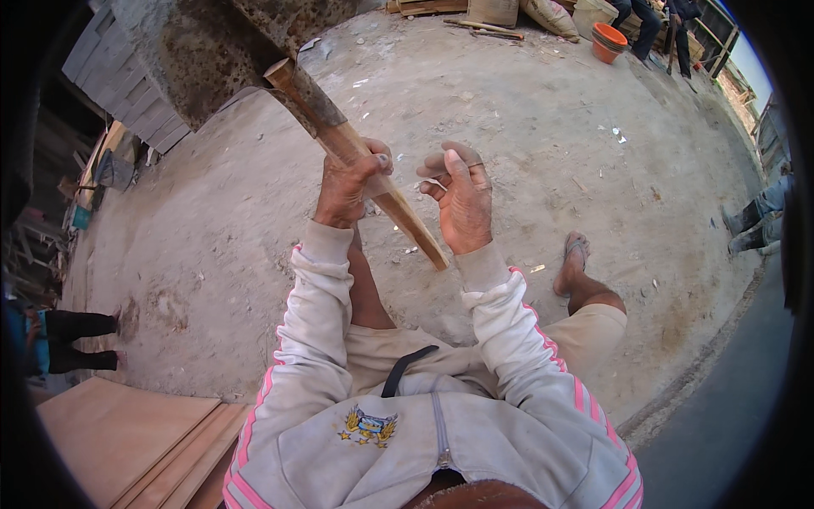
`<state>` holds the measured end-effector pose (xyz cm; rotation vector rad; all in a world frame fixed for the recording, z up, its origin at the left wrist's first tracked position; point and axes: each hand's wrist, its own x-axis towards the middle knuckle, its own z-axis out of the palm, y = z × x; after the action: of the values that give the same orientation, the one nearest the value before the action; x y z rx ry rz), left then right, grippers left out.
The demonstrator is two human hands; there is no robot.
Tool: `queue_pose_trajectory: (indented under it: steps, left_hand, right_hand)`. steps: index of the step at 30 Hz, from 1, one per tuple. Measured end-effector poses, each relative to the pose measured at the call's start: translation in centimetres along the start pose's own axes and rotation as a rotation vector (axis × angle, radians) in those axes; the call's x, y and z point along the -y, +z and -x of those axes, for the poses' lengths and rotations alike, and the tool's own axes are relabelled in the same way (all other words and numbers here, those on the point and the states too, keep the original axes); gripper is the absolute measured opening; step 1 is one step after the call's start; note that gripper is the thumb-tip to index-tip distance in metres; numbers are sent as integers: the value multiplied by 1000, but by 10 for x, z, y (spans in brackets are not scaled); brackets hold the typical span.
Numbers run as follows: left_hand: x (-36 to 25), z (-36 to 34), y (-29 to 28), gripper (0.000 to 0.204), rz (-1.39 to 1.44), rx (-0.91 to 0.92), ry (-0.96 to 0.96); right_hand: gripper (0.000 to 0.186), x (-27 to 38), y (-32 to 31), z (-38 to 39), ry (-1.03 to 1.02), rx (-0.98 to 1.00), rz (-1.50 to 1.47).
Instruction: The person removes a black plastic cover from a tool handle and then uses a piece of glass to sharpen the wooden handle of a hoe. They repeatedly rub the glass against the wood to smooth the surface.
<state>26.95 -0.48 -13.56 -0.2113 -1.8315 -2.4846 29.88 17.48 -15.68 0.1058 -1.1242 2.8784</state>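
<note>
Up over the dusty ground (551, 153), my left hand (346, 188) is wrapped around the wooden handle (409, 225), probably so the big metal blade (199, 64) sits tipped up and away from me. My right hand (466, 204) is just beside it, loosely half-curled, gripping nothing I can see.

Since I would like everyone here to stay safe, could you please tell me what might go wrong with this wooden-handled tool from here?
The rusty metal blade could twist or drop, as only the left hand has a grip on the wooden handle; the fingers of the right hand are off it. If dropped, the tool might hurt the foot, whose open sandal leaves it exposed. The bare left hand could also pick up splinters.
</note>
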Motion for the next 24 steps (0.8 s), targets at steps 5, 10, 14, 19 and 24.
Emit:
queue_pose_trajectory:
  steps: [5,10,14,19,24]
  left_hand:
    - [0,4,-3,22,-47,62,35]
    - [-14,16,15,21,-163,43,-28]
    - [-11,17,17,22,-126,113,-11]
    - [-11,19,27,26,-229,101,14]
    - [-14,20,34,30,-218,83,24]
  right_hand:
    - [29,7,2,-2,-89,44,45]
    - [28,14,11,4,-119,140,197]
    - [29,24,7,15,-113,128,268]
    - [27,41,7,24,-142,105,348]
    - [24,68,-2,34,-275,52,562]
